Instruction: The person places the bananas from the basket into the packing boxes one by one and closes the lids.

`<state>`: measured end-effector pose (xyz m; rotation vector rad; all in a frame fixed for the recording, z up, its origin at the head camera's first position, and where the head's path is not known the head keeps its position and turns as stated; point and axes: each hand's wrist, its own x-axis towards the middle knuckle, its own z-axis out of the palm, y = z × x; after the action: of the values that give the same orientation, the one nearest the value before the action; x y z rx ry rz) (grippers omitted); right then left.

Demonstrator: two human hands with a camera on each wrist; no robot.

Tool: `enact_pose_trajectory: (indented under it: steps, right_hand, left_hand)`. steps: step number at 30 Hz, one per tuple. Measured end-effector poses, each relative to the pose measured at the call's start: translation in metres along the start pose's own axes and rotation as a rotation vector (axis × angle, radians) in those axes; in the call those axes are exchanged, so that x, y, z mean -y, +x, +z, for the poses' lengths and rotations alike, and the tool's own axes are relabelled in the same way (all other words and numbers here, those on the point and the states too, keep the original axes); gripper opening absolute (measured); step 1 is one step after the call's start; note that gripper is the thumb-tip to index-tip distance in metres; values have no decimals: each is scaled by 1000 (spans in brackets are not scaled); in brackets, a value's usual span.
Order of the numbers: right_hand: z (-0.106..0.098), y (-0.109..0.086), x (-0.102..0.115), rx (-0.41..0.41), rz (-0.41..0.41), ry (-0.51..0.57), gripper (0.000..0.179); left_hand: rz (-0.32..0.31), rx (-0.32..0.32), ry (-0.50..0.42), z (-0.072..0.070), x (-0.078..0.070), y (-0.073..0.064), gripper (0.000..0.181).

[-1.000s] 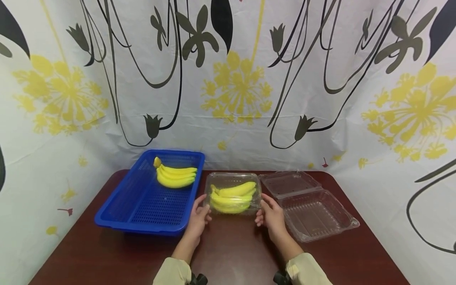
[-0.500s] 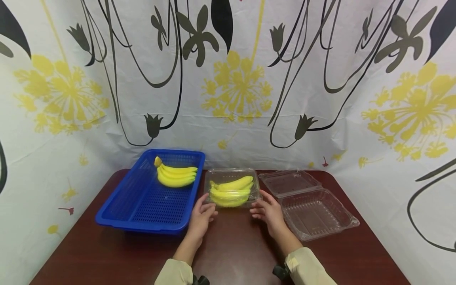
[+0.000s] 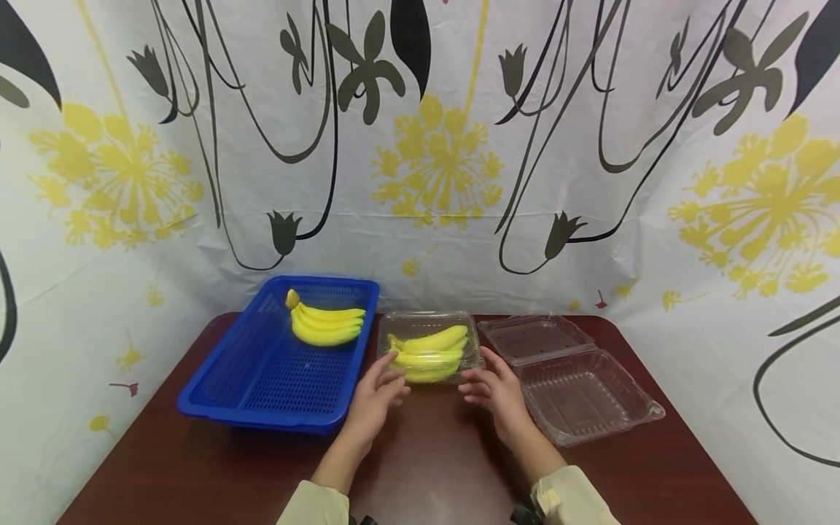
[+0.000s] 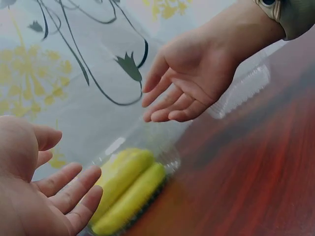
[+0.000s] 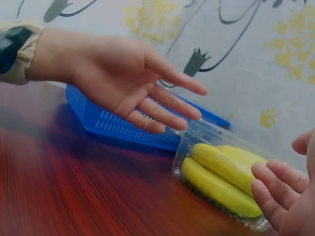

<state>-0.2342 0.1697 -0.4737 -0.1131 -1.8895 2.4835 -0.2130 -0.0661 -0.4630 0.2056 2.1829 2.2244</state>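
A closed clear plastic clamshell box (image 3: pixel 475 337) stands at the table's far middle, with a bunch of yellow bananas (image 3: pixel 429 356) inside. My left hand (image 3: pixel 372 399) is in front of its left corner, fingers spread loosely and holding nothing. Opposite it, near the front right corner, my right hand (image 3: pixel 497 394) has relaxed fingers and grips nothing. Both palms face inward, as the left wrist view shows with the right hand (image 4: pixel 202 69) and the right wrist view with the left hand (image 5: pixel 118 73). Whether any fingertip touches the box is unclear.
On the left is a blue perforated basket (image 3: pixel 262 417) with another banana bunch (image 3: pixel 324 324) at its far end. A second clear clamshell box (image 3: pixel 584 394) lies open on the right. A patterned cloth (image 3: pixel 433 270) hangs behind the brown table (image 3: pixel 433 452).
My hands held the filled box by its sides a second ago. It has moved slightly back and been let go. The fingers have loosened, and the left hand has shifted a little inward.
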Motion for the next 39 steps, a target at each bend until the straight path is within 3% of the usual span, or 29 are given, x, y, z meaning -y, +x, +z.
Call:
enact_pose_trajectory:
  steps: [11, 20, 25, 31, 39]
  right_hand:
    - [-4, -17, 12, 58, -199, -126, 55]
    - [-15, -18, 21, 90, -426, -335, 51]
    - [-22, -22, 32, 64, -501, -469, 55]
    - [-26, -41, 60, 14, -593, -626, 56]
    - [-65, -29, 68, -53, -663, -759, 56]
  left_hand:
    - [100, 31, 15, -1, -25, -6, 49]
    - [227, 48, 85, -5, -47, -5, 45]
    - [248, 30, 143, -18, -59, -2, 43]
    - [231, 11, 225, -41, -74, 2, 41]
    - [223, -56, 231, -75, -93, 13, 39]
